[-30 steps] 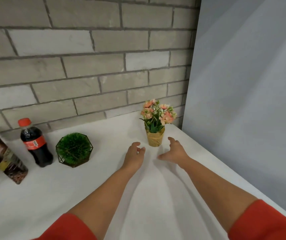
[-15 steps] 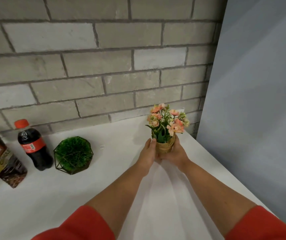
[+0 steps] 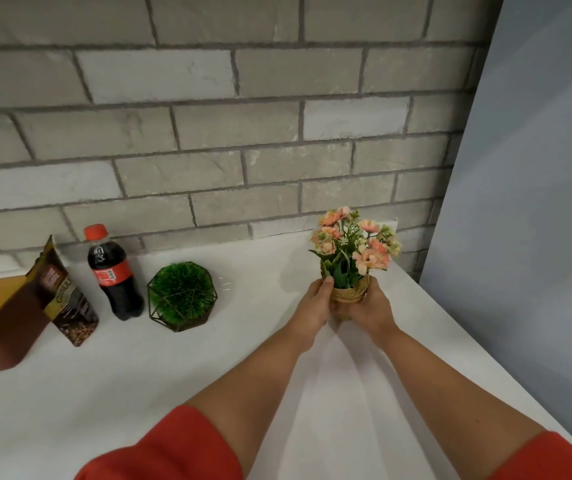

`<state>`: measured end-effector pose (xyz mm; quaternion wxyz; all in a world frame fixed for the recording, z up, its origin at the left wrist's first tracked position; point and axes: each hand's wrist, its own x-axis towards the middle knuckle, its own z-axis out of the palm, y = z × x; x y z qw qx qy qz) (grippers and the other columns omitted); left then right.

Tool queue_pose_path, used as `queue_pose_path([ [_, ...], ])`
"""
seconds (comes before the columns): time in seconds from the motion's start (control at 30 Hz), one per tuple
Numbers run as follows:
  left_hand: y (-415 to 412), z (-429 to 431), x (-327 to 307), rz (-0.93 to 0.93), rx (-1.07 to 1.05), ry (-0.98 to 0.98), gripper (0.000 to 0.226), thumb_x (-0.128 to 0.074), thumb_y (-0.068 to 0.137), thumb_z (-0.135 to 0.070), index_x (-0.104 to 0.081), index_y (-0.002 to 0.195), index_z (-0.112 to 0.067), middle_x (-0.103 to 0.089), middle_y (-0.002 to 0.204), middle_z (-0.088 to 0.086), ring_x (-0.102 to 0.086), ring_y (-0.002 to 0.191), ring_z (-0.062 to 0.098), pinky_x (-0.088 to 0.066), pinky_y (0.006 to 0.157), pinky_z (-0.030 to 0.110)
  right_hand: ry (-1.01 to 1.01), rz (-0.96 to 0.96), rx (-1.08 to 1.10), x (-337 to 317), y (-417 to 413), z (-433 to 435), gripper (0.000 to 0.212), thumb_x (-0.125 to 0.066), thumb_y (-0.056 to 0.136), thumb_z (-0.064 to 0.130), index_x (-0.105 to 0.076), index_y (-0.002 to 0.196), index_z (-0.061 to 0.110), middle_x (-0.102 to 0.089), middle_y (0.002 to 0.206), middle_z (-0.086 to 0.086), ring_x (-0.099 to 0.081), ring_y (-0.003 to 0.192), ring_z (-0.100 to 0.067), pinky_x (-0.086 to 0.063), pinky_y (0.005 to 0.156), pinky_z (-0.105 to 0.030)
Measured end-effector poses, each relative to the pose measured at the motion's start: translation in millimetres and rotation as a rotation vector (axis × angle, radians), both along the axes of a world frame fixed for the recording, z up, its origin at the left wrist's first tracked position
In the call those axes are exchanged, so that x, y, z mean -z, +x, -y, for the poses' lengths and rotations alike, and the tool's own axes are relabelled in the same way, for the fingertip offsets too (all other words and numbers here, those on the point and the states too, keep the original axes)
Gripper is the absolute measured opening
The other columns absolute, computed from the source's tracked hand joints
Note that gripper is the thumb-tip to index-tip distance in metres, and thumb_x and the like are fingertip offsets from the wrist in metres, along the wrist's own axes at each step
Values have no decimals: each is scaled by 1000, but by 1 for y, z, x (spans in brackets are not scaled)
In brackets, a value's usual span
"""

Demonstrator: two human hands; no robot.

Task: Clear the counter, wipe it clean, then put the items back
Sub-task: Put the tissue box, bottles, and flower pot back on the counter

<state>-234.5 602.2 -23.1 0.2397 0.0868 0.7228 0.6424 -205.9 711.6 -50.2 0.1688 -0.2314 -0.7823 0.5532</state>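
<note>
Clearing looks barely started: left hand [image 3: 313, 305] and right hand [image 3: 373, 307] curl round the tan woven pot of pink flowers [image 3: 349, 293] at two o'clock on the white worktop [image 3: 263, 348], red-capped cola bottle [image 3: 115, 276] untouched at ten.

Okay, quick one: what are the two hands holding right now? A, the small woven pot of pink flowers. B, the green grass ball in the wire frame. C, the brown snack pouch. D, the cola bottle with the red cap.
A: the left hand and the right hand both curl around the small tan woven pot of pink flowers, one on each side of it.
</note>
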Motion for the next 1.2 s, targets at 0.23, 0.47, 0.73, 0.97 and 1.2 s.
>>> queue_pose_path([
  [0.23, 11, 52, -14, -43, -71, -11, 44, -31, 99, -45, -41, 134, -21, -52, 122, -2, -51, 109, 17, -41, 78, 28, -15, -11, -84, -14, 3, 48, 68, -84, 60, 9, -47, 117, 17, -63, 103, 1, -62, 100, -24, -54, 86, -45],
  [0.47, 26, 140, -28, -46, -185, 2, 34, -35, 98, -44, -45, 124, -25, -51, 118, -3, -51, 114, 20, -40, 87, 34, 13, -14, -215, -33, 9, 133, 69, -82, 63, 7, -46, 120, 14, -62, 104, -1, -60, 96, -22, -53, 77, -35],
  [0.73, 61, 296, -46, -35, -358, 3, 45, -38, 96, -47, -43, 133, -21, -52, 120, 0, -53, 116, 26, -42, 87, 38, 78, 4, -385, -56, 30, 289, 82, -84, 62, 14, -41, 132, 14, -60, 120, -7, -57, 111, -29, -52, 90, -42],
  [0.97, 112, 431, -59, -54, -445, -23, 48, -36, 97, -47, -38, 136, -19, -49, 134, 1, -55, 104, 23, -44, 85, 36, 95, -64, -493, -68, 68, 423, 83, -85, 64, 14, -40, 133, 12, -59, 121, -8, -56, 113, -27, -52, 90, -41],
  [1.2, 157, 553, -64, -92, -513, -65, 50, -35, 97, -47, -38, 137, -17, -49, 135, 4, -56, 102, 25, -46, 86, 37, 79, -69, -617, -72, 97, 543, 82, -85, 62, 13, -42, 131, 12, -61, 121, -7, -58, 112, -27, -53, 90, -40],
])
